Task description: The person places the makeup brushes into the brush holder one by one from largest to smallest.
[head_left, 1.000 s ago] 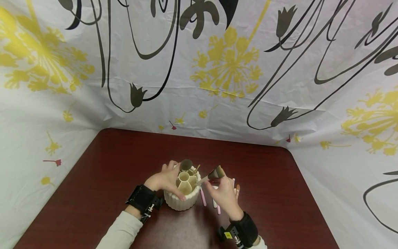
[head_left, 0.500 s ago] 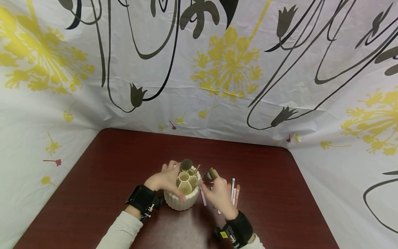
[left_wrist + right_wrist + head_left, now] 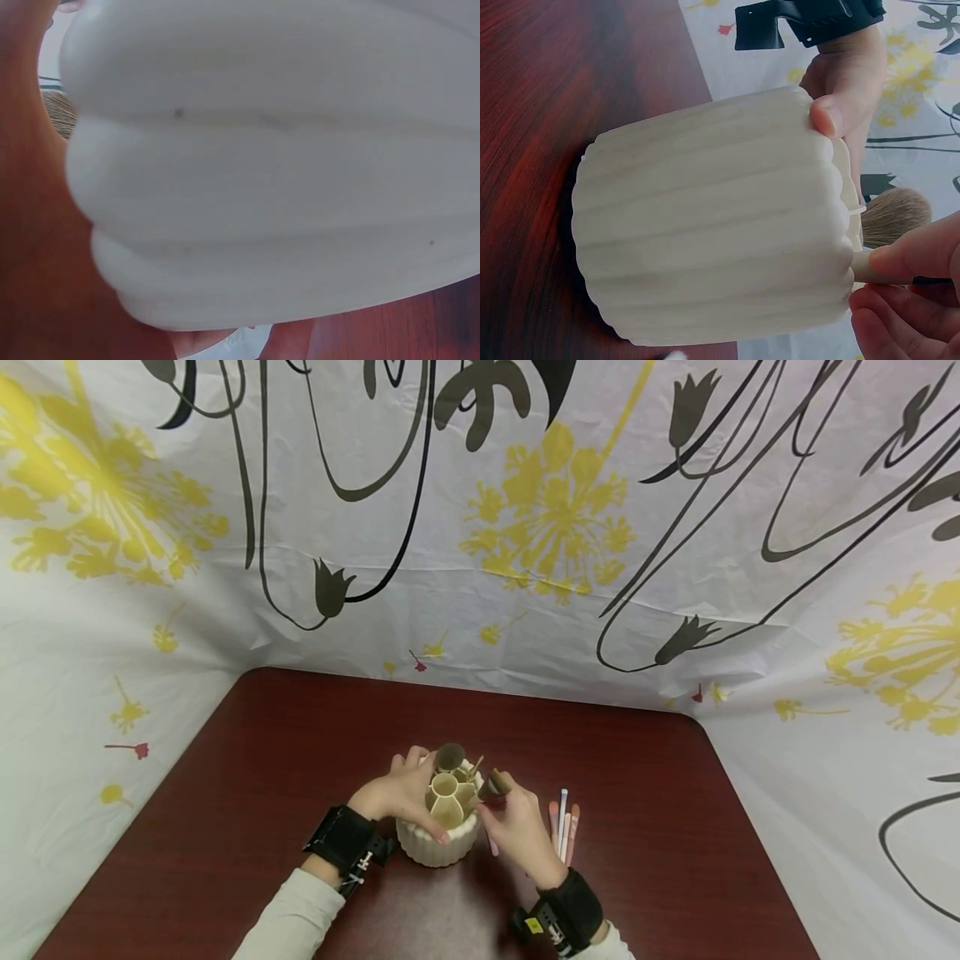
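A cream ribbed brush holder point(image 3: 435, 850) with several compartments stands on the table. My left hand point(image 3: 401, 793) grips it across the top from the left, thumb on the near rim and fingers at the far side. My right hand point(image 3: 523, 837) pinches a makeup brush point(image 3: 495, 785) with its broad bristles up, at the holder's right rim. In the right wrist view the light handle point(image 3: 862, 266) of that brush passes over the scalloped rim, its tip hidden inside. Another brush, with a full round head point(image 3: 450, 757), stands in a back compartment. The left wrist view is mostly ribbed wall point(image 3: 262, 180).
Several slim brushes point(image 3: 564, 827) lie on the dark red table point(image 3: 337, 718) right of the right hand. A pink handle point(image 3: 492, 846) lies close beside the holder, partly hidden by that hand. A patterned white cloth point(image 3: 420, 643) hangs behind the table.
My right hand has moved left with the makeup brush, bringing it to the holder's right rim and uncovering the slim brushes on the table. The left hand and holder have stayed in place.
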Demonstrator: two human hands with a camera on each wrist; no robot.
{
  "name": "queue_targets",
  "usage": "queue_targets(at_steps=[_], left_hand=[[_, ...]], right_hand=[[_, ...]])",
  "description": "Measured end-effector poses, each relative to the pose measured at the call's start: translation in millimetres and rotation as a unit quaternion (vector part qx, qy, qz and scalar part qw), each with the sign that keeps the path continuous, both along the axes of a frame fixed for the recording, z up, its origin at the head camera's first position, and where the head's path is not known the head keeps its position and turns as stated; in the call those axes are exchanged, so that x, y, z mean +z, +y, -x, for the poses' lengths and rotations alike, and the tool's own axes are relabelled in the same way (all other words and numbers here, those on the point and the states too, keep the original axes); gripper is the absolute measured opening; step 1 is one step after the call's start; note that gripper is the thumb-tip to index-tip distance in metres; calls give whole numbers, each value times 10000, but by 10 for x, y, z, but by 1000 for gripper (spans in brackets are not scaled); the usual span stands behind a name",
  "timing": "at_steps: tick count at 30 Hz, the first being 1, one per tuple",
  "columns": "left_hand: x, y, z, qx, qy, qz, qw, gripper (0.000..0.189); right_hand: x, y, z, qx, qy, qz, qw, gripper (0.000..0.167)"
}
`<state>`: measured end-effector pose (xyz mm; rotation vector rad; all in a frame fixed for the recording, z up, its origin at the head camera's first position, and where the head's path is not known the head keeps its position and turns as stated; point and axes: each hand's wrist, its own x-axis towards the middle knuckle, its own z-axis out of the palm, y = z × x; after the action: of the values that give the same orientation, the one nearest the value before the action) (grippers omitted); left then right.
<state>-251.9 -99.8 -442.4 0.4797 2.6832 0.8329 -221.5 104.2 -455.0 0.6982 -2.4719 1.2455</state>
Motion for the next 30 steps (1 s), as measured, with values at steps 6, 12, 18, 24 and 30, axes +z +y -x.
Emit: queue_targets(at_steps=[6,12,18,24,30], left_hand=[[4,10,-1,4,36,-40,10000,123],[7,17,2,42,13,34,10000,123],[-2,18,4,41,8,67,10000,124],[-1,10,-5,-48,-45,-61,10000,128],[6,-8,-18,-220,-56,-128,9997,131]], right_hand=[[-11,17,3,-36,223,-179,9996,27],[-24,40,-16,55,183,-102,9998,30],[-45,83,-16,11,110,-130,9999,29],[-79,152,18,-54,276,-105,9996,23],[-110,262,46,-289,317,-427,9982,17]])
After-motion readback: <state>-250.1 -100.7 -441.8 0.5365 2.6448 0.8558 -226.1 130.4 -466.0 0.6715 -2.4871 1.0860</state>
